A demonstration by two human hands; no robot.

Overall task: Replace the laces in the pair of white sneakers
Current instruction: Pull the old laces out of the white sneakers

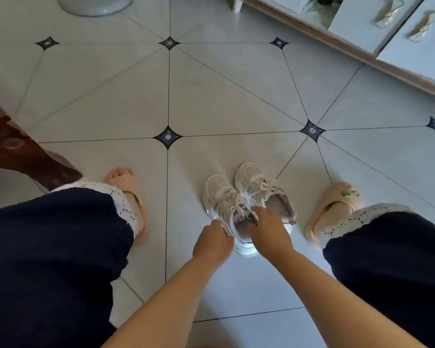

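Two white sneakers stand side by side on the tiled floor between my feet, toes pointing away from me. The left sneaker [222, 199] and the right sneaker [259, 183] both carry white laces tied over the tongue. My left hand [212, 241] grips the left side of the left sneaker's collar near the heel. My right hand [269, 231] reaches over the same sneaker's opening, its fingers curled on the collar beside the tongue. The heel of the left sneaker is partly hidden by my hands.
My feet in pink slippers stand on each side, the left slipper [133, 194] and the right slipper [337, 204]. A white cabinet [362, 23] with bow handles runs along the upper right. A brown patterned cloth [13, 149] hangs at the left. A white round base [96, 3] stands top left.
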